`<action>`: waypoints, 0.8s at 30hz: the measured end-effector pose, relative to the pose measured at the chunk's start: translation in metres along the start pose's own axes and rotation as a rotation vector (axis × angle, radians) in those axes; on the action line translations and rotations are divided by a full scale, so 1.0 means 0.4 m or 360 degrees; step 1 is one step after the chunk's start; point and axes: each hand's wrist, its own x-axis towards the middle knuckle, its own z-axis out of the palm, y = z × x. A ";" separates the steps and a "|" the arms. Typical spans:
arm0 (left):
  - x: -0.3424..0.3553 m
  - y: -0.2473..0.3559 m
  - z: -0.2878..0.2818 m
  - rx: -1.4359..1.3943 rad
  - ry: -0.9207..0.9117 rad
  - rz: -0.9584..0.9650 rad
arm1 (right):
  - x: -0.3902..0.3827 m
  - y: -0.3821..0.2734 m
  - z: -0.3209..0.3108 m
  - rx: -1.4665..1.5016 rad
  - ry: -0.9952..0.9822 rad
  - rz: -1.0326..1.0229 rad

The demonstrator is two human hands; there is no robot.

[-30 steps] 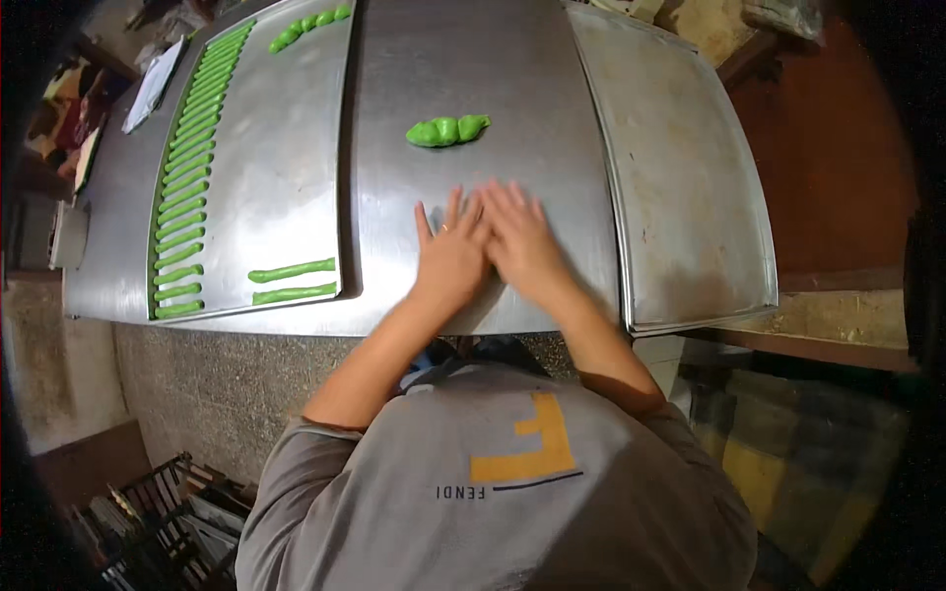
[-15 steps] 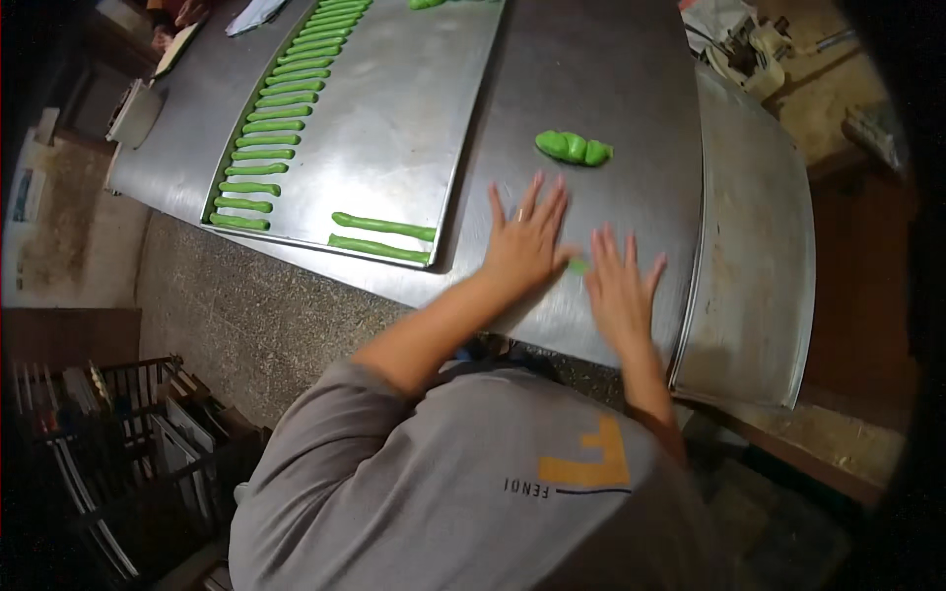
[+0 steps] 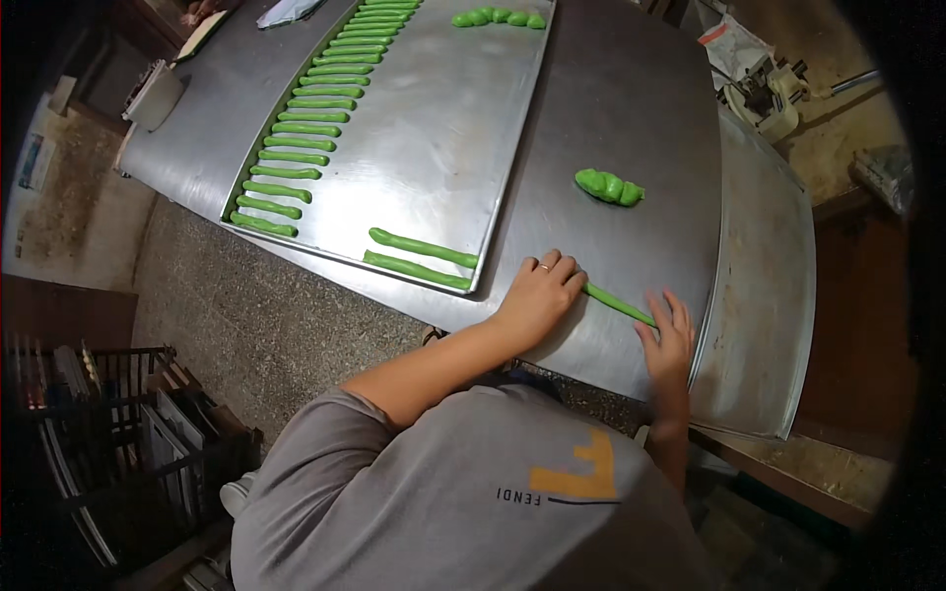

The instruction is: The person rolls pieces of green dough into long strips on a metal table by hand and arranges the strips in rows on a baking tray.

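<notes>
A thin green dough rope (image 3: 619, 304) lies slantwise on the metal table in front of me. My left hand (image 3: 544, 297) is closed over its left end, knuckles up, with a ring on one finger. At the rope's other end is my right hand (image 3: 669, 340), thumb on one side and fingers on the other, loosely curved around the tip. Farther off sits a thicker, lumpy piece of green dough (image 3: 610, 187). On the metal tray (image 3: 419, 148) to the left, several green dough strips (image 3: 298, 143) run in a row along the left edge, with two longer ropes (image 3: 419, 268) at the near right corner.
More lumpy green dough (image 3: 498, 18) rests at the tray's far end. A second metal sheet (image 3: 759, 286) stands along the table's right edge. A white container (image 3: 155, 97) is at the far left. Another person's hand (image 3: 202, 12) shows at the top left.
My hands were flat and spread over the dough, which was mostly hidden. Now they have moved apart to the rope's two ends, the left fingers curled, and the rope shows between them.
</notes>
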 end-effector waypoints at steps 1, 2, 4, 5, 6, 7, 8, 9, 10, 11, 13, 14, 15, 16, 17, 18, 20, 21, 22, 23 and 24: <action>-0.004 -0.009 -0.013 -0.0247 -0.0117 -0.0013 | -0.018 -0.001 0.000 -0.0014 0.0046 -0.0001; -0.010 -0.018 -0.031 -0.0494 -0.0242 -0.0027 | -0.015 -0.005 -0.003 -0.0019 0.0043 0.0006; -0.004 -0.032 -0.069 -0.0560 -0.0180 0.0046 | 0.004 -0.030 -0.015 0.0275 -0.0028 0.0302; 0.006 -0.040 -0.092 -0.0619 -0.0113 0.0125 | 0.019 -0.058 -0.026 0.0267 -0.0023 0.0313; 0.007 -0.069 -0.123 -0.0668 -0.0089 0.0150 | 0.043 -0.090 -0.041 0.0419 0.0044 0.0287; 0.000 -0.107 -0.167 -0.0678 0.0020 0.0105 | 0.070 -0.126 -0.055 0.0570 0.0114 0.0257; -0.008 -0.147 -0.222 -0.0696 0.0123 0.0065 | 0.094 -0.176 -0.061 0.0652 0.0139 0.0211; -0.022 -0.201 -0.276 -0.0747 0.0180 -0.0011 | 0.116 -0.239 -0.054 0.0732 0.0165 0.0168; -0.042 -0.258 -0.310 -0.0710 0.0268 -0.0111 | 0.135 -0.306 -0.035 0.0708 0.0105 0.0094; -0.059 -0.330 -0.341 -0.0703 0.0277 -0.0120 | 0.160 -0.373 -0.013 0.0667 0.0048 0.0030; -0.098 -0.422 -0.386 -0.0537 0.0224 -0.0226 | 0.222 -0.449 0.061 0.0553 0.0019 -0.0398; -0.118 -0.451 -0.395 -0.0523 0.0174 -0.0288 | 0.240 -0.486 0.092 0.0537 -0.0018 -0.0418; -0.132 -0.471 -0.400 -0.0507 0.0120 -0.0341 | 0.253 -0.515 0.115 0.0523 -0.0049 -0.0433; -0.138 -0.482 -0.398 -0.0620 0.0084 -0.0423 | 0.264 -0.529 0.130 0.0509 -0.0039 -0.0410; -0.148 -0.493 -0.397 -0.0631 0.0072 -0.0413 | 0.269 -0.542 0.146 0.0472 -0.0066 -0.0469; -0.156 -0.505 -0.394 -0.0654 0.0038 -0.0447 | 0.269 -0.550 0.159 0.0435 -0.0094 -0.0527; -0.166 -0.522 -0.386 -0.0773 -0.0018 -0.0547 | 0.264 -0.555 0.178 0.0363 -0.0102 -0.0512; -0.168 -0.528 -0.378 -0.0782 -0.0022 -0.0544 | 0.263 -0.554 0.187 0.0298 -0.0111 -0.0516; -0.169 -0.534 -0.367 -0.0832 -0.0064 -0.0560 | 0.259 -0.548 0.195 0.0292 -0.0114 -0.0509; -0.169 -0.540 -0.358 -0.0883 -0.0110 -0.0577 | 0.255 -0.542 0.202 0.0162 -0.0070 -0.0498; -0.166 -0.549 -0.346 -0.0902 -0.0164 -0.0527 | 0.253 -0.540 0.204 0.0034 -0.0027 -0.0488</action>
